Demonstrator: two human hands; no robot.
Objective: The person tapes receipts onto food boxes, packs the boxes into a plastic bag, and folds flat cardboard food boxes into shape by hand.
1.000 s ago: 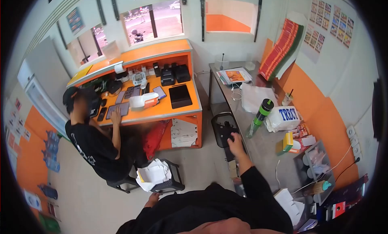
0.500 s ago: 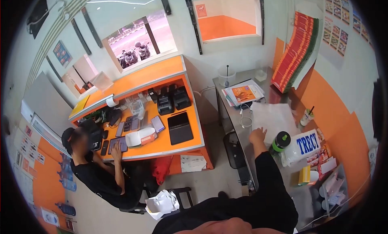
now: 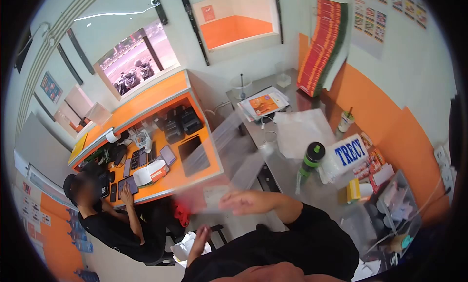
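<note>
A clear plastic bag (image 3: 214, 148), smeared by motion, hangs in the air between the orange desk and the metal table. My right hand (image 3: 241, 202) is at its lower end, with fingers closed around its edge. Below and to the left is my left hand (image 3: 200, 237), raised near my body; blur hides how its fingers are set. On the metal table lie white sheets (image 3: 304, 131), with a black and green bottle (image 3: 312, 157) standing beside them. Right of the bottle sits a white pack lettered TRECY (image 3: 346, 153).
A co-worker in black (image 3: 109, 221) sits at the orange desk (image 3: 195, 177), a hand on a tablet. A stool with papers (image 3: 183, 248) stands before me. A drink cup (image 3: 345, 121), brochures (image 3: 263, 105) and a plastic bin (image 3: 407, 209) are on the metal table.
My right hand has left the table by the white sheets and moved left toward my body, with the plastic bag now in the air. My left hand has come into view. The view has turned right.
</note>
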